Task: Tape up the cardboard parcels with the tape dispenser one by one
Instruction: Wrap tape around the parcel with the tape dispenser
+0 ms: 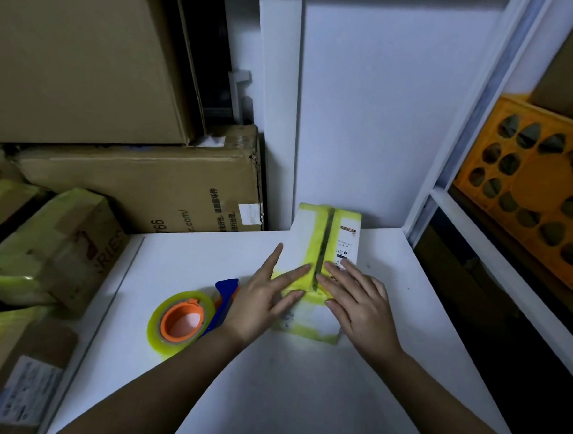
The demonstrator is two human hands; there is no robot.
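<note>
Hands [310, 301] flat on parcel [323, 252]; contents unseen, flaps apparently closed.

one parcel [323, 252], one tape dispenser [186, 321], two hands [260, 301]

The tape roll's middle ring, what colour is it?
Orange, inside yellowish clear tape, seen in the head view.

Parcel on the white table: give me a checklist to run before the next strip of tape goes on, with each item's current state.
1. Parcel lying flat on the table: ok.
2. Top flaps pressed down: ok, left hand and right hand lie flat either side of the seam.
3. Centre seam closed: not ok, a dark gap shows.
4. Tape dispenser within reach: ok, beside the left hand.
5. Dispenser in hand: not ok.
6. Free tape end ready: cannot tell.
</note>
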